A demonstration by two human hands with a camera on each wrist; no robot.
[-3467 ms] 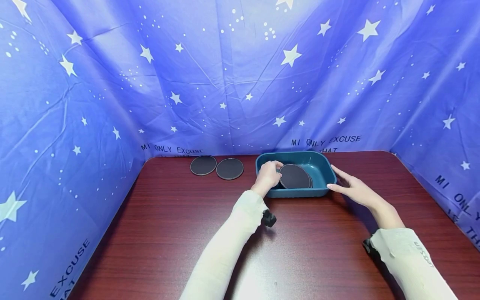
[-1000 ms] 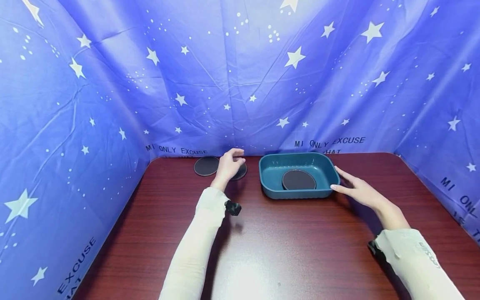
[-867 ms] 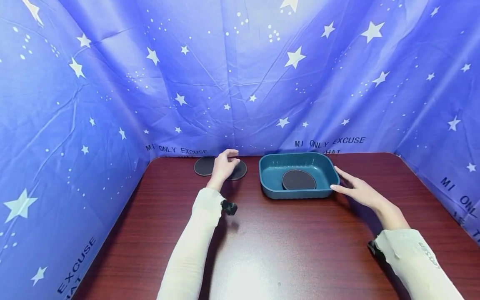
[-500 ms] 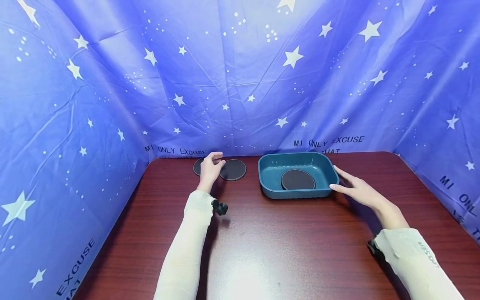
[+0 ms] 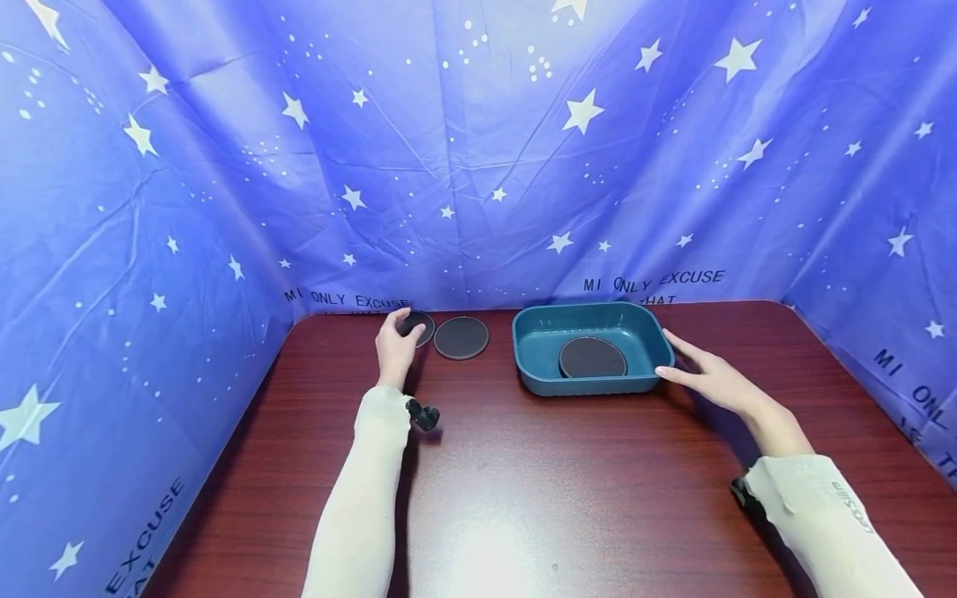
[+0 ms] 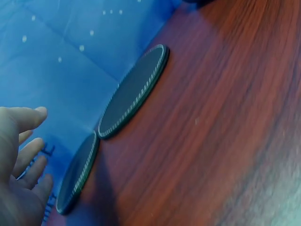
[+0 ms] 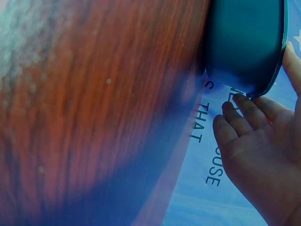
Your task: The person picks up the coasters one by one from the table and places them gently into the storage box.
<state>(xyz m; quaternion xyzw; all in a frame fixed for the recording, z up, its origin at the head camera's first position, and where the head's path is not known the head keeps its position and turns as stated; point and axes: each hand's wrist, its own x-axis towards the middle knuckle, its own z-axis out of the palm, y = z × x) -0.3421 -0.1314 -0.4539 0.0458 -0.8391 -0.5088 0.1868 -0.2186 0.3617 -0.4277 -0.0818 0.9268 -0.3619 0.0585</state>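
Observation:
My left hand point(image 5: 394, 345) is at the far-left round black coaster point(image 5: 420, 326), its thumb and fingers spread over it and hiding the left part. In the left wrist view the fingers point(image 6: 32, 172) stand apart close to that coaster's pale-stitched edge. A second black coaster point(image 5: 461, 338) lies flat just right of it. Against the right end of a teal rectangular bin point(image 5: 591, 387) rests my right hand point(image 5: 703, 374), fingers and thumb extended at its corner. Inside the bin, toward the front wall, lies another round black coaster point(image 5: 594, 357).
A reddish-brown wooden table point(image 5: 538, 473) lies under everything. Behind its back edge hangs a blue curtain point(image 5: 478, 166) with white stars, which also closes off both sides. A small black wrist camera point(image 5: 424, 415) sits on the left sleeve.
My left hand has left the bin and moved left, past the right-hand coaster, to the far-left one. The coaster tilted in the bin earlier lies flat. My right hand stays at the bin's end.

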